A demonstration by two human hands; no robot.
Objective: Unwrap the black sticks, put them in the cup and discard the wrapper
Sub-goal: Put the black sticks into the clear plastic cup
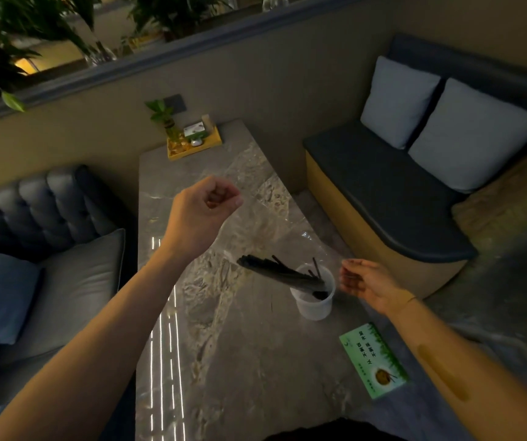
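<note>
A bundle of black sticks (279, 273) leans tilted, lower ends inside a translucent white cup (314, 308) on the marble table (240, 361); upper ends stick out to the left over the rim. A clear plastic wrapper (265, 224) stretches from the sticks up to my left hand (206, 208), which is raised above the table and pinched shut on the wrapper's top. My right hand (365, 283) hovers just right of the cup, fingers apart and slightly curled, palm toward the cup; I see nothing held in it.
A green printed card (373, 361) lies near the table's right edge, in front of the cup. A yellow tray (194, 143) with a small plant stands at the far end. A grey sofa (49, 249) is left, a cushioned bench (399, 192) right.
</note>
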